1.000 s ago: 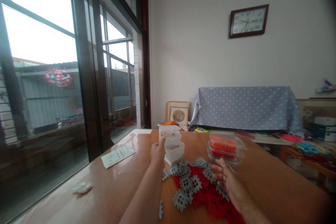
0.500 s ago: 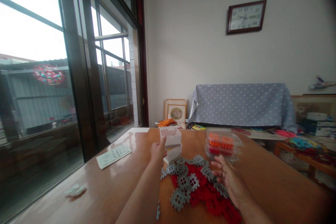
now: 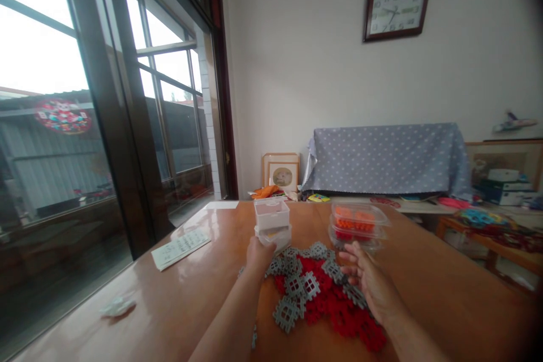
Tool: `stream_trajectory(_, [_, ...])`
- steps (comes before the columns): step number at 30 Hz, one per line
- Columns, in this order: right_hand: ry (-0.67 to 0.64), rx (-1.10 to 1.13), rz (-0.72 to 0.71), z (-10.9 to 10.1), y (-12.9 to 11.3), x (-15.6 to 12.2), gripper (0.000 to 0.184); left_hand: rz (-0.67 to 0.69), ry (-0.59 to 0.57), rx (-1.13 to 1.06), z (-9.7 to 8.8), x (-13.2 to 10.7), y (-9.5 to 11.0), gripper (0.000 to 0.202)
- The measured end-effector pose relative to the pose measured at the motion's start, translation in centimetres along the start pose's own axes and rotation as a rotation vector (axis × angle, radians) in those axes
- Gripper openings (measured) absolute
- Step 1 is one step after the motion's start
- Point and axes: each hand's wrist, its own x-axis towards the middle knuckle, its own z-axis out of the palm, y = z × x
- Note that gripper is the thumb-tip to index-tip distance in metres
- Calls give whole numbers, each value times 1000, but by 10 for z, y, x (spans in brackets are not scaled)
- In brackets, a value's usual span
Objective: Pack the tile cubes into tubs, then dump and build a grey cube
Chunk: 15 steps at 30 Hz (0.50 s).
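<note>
My left hand (image 3: 259, 254) is closed on the front left corner of a lower white plastic box (image 3: 279, 237), its far fingers partly hidden. On top of that box sits another white box (image 3: 272, 215) with its top open. My right hand (image 3: 358, 271) hovers, fingers apart and holding nothing, at the right side of a heap of interlocking plastic pieces. Grey square lattice pieces (image 3: 293, 284) lie over and around red pieces (image 3: 339, 311). Just beyond my right hand, stacked clear containers (image 3: 382, 222) hold orange pieces (image 3: 354, 217) and red pieces.
Left on the brown table (image 3: 169, 305) lie a card with writing (image 3: 180, 249) and a small crumpled packet (image 3: 117, 307). A white sheet (image 3: 221, 205) is at the far edge. A low stool with coloured items (image 3: 479, 218) stands to the right; windows line the left.
My left hand has moved down from the upper white box to the lower one. The two boxes now sit more squarely stacked. My right hand stays nearly in place.
</note>
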Motion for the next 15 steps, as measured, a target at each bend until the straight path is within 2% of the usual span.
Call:
stream_trajectory(8, [-3, 9, 8, -2, 4, 3, 65, 98, 67, 436, 8, 29, -3, 34])
stream_trajectory(15, [-12, -40, -17, 1, -1, -2, 68, 116, 41, 619, 16, 56, -6, 47])
